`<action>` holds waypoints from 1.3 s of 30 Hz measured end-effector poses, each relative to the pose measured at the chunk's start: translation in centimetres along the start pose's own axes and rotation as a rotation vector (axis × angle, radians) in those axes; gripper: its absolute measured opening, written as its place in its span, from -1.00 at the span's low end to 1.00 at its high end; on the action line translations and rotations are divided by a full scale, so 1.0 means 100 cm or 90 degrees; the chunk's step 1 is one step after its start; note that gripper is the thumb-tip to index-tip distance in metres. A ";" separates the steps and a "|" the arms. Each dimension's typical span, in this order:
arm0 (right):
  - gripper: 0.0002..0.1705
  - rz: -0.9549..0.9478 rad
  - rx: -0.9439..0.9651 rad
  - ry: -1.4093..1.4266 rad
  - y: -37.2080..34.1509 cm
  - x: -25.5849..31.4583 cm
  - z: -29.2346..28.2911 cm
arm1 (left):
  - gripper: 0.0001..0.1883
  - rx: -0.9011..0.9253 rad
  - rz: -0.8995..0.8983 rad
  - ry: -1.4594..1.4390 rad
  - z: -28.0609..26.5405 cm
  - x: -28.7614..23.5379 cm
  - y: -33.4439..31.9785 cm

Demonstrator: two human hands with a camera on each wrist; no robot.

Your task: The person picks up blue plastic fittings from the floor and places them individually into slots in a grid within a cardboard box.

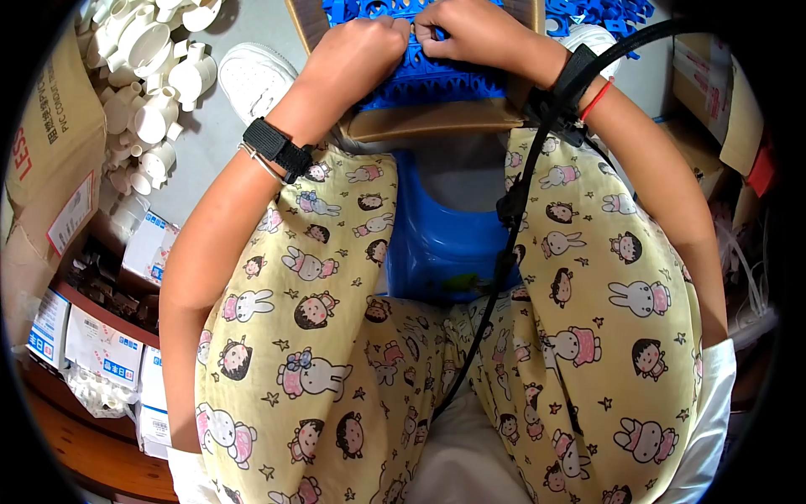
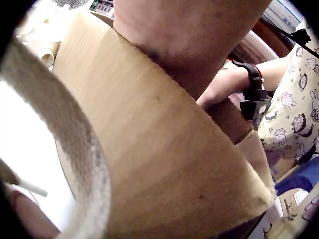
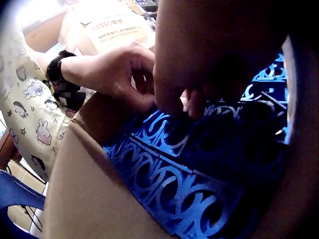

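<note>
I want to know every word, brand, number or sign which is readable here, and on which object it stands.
"LESSO联塑": carton, right wrist view; smaller lines below blurred.
"LESS": left carton, head view.
"PVC CONDUIT": left carton; neighbouring characters unclear.
"日本": blue labels on white boxes; next character unclear.
Too small: left carton's white sticker; right-hand carton's print.
</note>
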State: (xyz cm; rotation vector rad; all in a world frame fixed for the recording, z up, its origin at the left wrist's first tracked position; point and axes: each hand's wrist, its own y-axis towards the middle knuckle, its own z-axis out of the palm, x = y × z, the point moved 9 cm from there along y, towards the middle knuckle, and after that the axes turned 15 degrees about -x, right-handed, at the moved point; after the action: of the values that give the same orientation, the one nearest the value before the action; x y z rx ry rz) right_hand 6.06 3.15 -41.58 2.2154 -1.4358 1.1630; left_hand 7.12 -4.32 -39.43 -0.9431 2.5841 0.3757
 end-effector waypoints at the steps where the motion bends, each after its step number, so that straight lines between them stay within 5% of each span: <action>1: -0.80 0.001 -0.002 0.002 0.000 -0.002 0.001 | -0.88 0.002 -0.004 -0.005 0.000 0.000 0.000; 12: -0.81 0.020 0.019 0.007 -0.002 -0.002 0.002 | -0.80 0.025 -0.081 -0.106 0.003 0.009 -0.003; 20: -0.82 -0.013 0.007 -0.008 -0.003 0.003 0.001 | -0.77 0.142 -0.109 -0.110 0.015 0.012 -0.005; 39: -0.75 0.003 0.053 -0.026 -0.003 0.003 0.003 | -0.75 0.132 -0.117 -0.102 0.015 0.013 -0.006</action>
State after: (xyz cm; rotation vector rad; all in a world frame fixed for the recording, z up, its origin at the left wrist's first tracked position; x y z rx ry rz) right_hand 6.48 2.92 -41.45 2.3049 -1.4337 1.2080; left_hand 6.96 -4.96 -41.36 -1.0200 2.3169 0.1242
